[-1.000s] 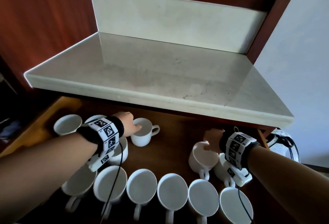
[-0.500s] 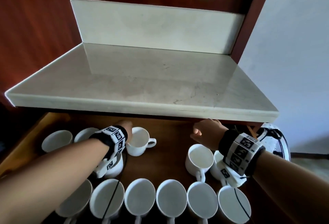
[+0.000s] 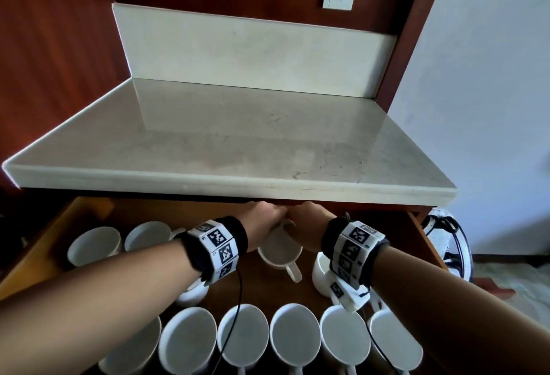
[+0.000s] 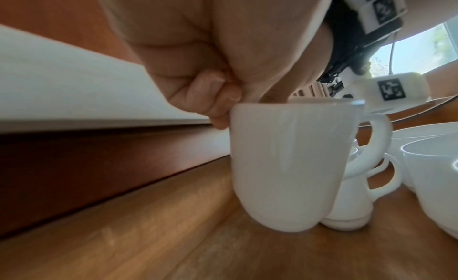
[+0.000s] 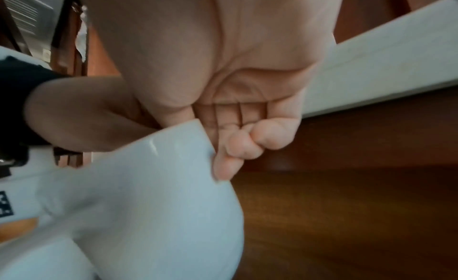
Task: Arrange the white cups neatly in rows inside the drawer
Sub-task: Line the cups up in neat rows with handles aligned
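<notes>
Gripping one white cup (image 3: 279, 251) at its rim, left hand (image 3: 265, 222) and right hand (image 3: 309, 225) seemingly position it near the drawer's (image 3: 44, 252) back edge.

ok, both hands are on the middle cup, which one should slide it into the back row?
Left, probably. The left hand has a pinch grip on the cup rim, thumb inside, and the back-row cups stand on its side. The right hand would have to cross over.

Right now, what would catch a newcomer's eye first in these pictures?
Both hands meet on one white cup at the back of the open drawer, left hand and right hand pinching its rim. Nearer the camera runs a tidy front row of cups. Above juts a pale stone counter.
</notes>
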`<state>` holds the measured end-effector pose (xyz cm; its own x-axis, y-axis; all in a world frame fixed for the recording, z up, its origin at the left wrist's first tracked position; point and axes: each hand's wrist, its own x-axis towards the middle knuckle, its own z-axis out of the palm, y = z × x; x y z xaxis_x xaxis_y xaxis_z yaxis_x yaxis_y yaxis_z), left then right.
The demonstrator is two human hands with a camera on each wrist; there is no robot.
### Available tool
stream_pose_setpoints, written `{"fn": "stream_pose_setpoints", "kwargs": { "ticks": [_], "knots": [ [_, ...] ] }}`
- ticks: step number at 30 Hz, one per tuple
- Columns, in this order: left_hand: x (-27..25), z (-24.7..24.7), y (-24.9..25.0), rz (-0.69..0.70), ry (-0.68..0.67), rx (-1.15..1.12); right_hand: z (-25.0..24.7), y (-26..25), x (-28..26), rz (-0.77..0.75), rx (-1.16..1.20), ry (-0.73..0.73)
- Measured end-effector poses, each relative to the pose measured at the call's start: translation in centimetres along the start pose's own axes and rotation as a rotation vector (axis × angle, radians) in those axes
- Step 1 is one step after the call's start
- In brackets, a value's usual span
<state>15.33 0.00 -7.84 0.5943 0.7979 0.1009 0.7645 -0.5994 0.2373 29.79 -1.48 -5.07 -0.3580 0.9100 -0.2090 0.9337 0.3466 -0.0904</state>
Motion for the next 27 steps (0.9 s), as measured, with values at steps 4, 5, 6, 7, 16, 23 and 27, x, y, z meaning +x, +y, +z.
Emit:
{"fn": "stream_pose_setpoints", "kwargs": {
  "ticks": [4, 5, 6, 7, 16, 23, 27],
  "knots": [
    [0.4, 1.5, -0.7, -0.333, -0.219, -0.004, 1.2, 0.2, 0.2, 0.143, 0.102, -0.088],
    [0.5, 1.9, -0.8, -0.366, -0.307, 0.009, 1.5, 0.4, 0.3, 0.173, 0.123, -0.114],
    [0.7, 2.1, -0.8, -0.375, -0.366, 0.015, 1.7, 0.5, 0.2, 0.194, 0.142, -0.136],
    [0.9, 2.4, -0.7, -0.362, -0.396, 0.022, 2.0, 0.7, 0.2, 0.211, 0.161, -0.154],
    [2.2, 4.7, 1.8, -0.403, -0.434, 0.074, 0.5, 4.3, -2.6, 0.302, 0.143, 0.105],
    [2.5, 4.9, 2.4, -0.42, -0.548, 0.062, 0.9, 6.1, -4.5, 0.336, 0.165, 0.146],
    [2.4, 5.0, 2.4, -0.43, -0.593, 0.013, 0.8, 6.2, -4.8, 0.343, 0.181, 0.148]
  ]
}}
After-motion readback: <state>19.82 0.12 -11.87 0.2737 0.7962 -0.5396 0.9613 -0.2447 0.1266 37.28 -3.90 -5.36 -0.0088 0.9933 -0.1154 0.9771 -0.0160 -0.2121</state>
